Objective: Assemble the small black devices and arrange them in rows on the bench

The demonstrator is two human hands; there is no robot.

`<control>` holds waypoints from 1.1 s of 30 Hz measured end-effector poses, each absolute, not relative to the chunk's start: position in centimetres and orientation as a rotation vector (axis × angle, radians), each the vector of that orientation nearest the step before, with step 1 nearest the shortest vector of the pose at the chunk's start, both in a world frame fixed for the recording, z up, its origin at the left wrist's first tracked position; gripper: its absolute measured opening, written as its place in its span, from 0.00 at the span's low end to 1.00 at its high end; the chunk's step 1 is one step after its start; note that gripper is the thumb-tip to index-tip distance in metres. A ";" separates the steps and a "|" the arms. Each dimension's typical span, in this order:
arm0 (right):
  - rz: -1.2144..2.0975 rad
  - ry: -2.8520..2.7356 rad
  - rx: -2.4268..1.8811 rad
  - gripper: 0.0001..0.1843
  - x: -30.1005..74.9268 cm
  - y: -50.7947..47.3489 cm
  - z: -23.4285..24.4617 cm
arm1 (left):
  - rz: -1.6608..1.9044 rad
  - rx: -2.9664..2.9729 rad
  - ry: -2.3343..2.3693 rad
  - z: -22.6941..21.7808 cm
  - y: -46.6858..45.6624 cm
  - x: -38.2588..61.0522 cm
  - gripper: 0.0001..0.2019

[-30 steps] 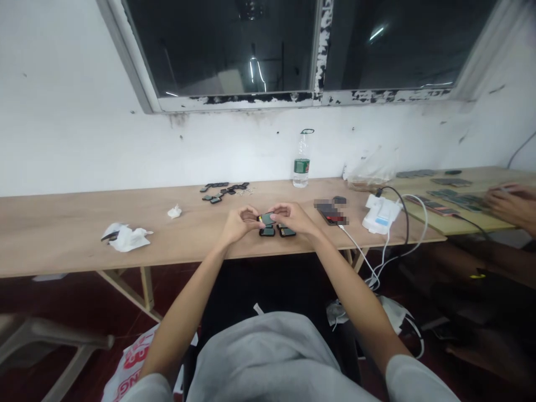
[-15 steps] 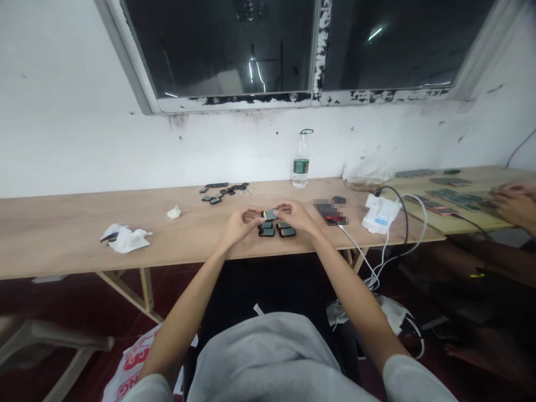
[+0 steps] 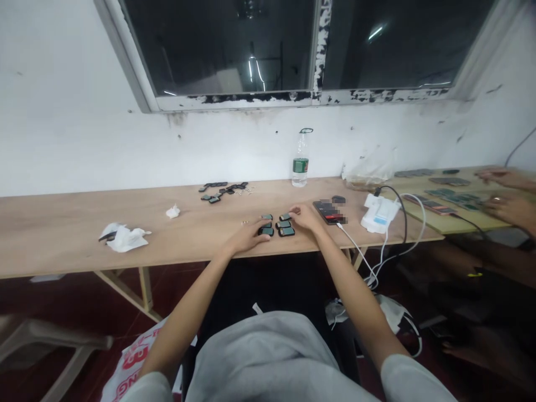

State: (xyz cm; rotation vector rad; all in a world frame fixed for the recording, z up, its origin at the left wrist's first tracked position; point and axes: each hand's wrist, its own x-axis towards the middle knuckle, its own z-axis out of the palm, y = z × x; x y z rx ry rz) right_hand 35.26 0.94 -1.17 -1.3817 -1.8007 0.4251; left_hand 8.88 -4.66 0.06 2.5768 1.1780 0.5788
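Note:
Two short columns of small rectangular pieces with black frames and grey-green faces lie on the wooden table in front of me. My left hand (image 3: 246,235) rests beside the left column, its fingers stretched out and its thumb near the lowest left piece (image 3: 267,231). At the far end of the right column, my right hand (image 3: 306,216) has its fingertips on the edge of a small black-framed piece (image 3: 285,216). Below it lies another piece (image 3: 287,231). My left fingers partly cover the left column.
Behind are more black pieces (image 3: 214,198) and tiny light bits (image 3: 247,190). Around stand a water bottle (image 3: 300,164), a phone (image 3: 324,212) on a cable, a white power strip (image 3: 380,215) and crumpled tissue (image 3: 128,238). A co-worker's hands (image 3: 508,204) are at the right.
The piece that both hands held up now lies at the far end of the right column. My left hand has let go and moved down left; my right hand has shifted right.

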 end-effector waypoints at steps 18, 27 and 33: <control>0.354 -2.139 -0.968 0.10 32.4 -1.9 0.9 | 0.808 2.624 1.300 0.8 -4.8 8.6 0.23; 0.298 -2.296 -1.127 0.10 30.7 -3.2 0.6 | 1.046 2.400 1.521 0.3 -1.4 3.9 0.17; 0.367 -2.351 -1.063 0.12 30.9 -3.1 0.6 | 0.981 2.266 1.484 -1.0 -0.4 2.5 0.15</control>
